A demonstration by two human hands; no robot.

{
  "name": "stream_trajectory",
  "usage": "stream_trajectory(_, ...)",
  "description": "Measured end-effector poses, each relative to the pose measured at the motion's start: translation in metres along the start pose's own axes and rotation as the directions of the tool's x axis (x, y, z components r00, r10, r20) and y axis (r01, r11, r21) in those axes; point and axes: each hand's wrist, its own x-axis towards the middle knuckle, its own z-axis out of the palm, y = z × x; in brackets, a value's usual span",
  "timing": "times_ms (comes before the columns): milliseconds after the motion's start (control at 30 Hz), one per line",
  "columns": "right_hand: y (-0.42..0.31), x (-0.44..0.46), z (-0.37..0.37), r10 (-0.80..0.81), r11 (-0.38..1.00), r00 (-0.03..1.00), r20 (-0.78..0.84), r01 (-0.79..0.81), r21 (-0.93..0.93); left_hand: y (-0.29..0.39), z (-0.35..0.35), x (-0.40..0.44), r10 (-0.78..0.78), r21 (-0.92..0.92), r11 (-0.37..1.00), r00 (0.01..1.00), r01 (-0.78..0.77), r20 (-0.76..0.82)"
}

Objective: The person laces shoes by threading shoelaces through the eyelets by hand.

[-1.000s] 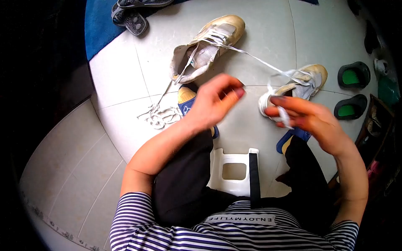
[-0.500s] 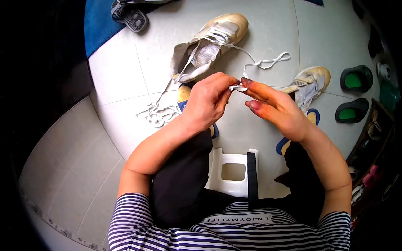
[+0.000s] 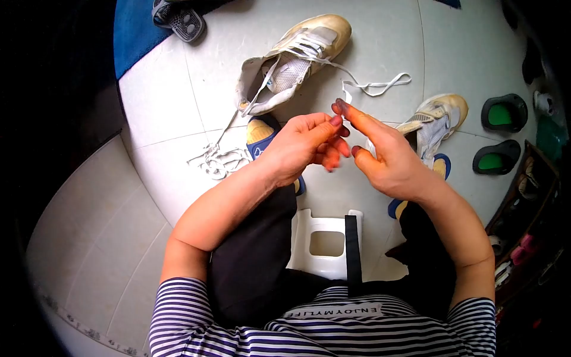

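Observation:
A worn white sneaker point(image 3: 291, 65) lies on its side on the floor ahead, with a loose white shoelace point(image 3: 386, 86) trailing right from its eyelets and running back behind my fingertips. My left hand point(image 3: 303, 146) has its thumb and forefinger pinched at the lace, the other fingers loosely curled; the lace end is hidden there. Beside it, my right hand point(image 3: 392, 154) is open, its long fingers stretched out to the left hand's fingertips and its thumb apart. The fingertips look darkened. A second white sneaker point(image 3: 437, 122) lies to the right, partly behind my right hand.
Another length of white lace lies in a tangle point(image 3: 220, 162) at the left. A white plastic stool point(image 3: 301, 256) shows between my legs. Dark slippers with green insoles point(image 3: 499, 113) and a shoe rack point(image 3: 517, 196) stand right. A blue mat point(image 3: 140, 38) and grey sandal point(image 3: 187, 24) lie top left.
The white bit of lace seen between my fingertips is now hidden. My left hand has turned, its lower fingers loosening; my right hand has shifted slightly left.

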Motion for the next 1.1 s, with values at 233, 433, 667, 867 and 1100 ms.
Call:
stream_trajectory(233,0.019,0.001,0.007,-0.212,0.935,0.976,-0.045,0.190,-0.300,0.000,-0.005,-0.002,0.039,0.186,0.982,0.992,-0.017,-0.117)
stream_trajectory(433,0.002,0.011,0.010,-0.076,0.936,0.997,0.002,0.072,-0.346,-0.013,-0.010,0.000,0.256,0.713,0.661,0.963,-0.235,0.080)
stream_trajectory(667,0.013,0.023,0.014,-0.043,0.999,0.999,-0.006,0.043,-0.009,-0.005,-0.012,0.000,0.243,0.515,0.840,0.967,-0.173,-0.072)
stream_trajectory(867,0.026,0.024,0.018,0.048,0.995,0.999,-0.009,-0.047,0.092,-0.015,-0.019,0.010,0.417,0.578,0.749,0.909,-0.326,-0.028)
stream_trajectory(1100,0.014,0.026,0.013,-0.063,0.996,0.992,-0.111,0.056,-0.066,-0.002,-0.028,0.002,0.058,0.179,0.982,0.998,-0.062,0.025)
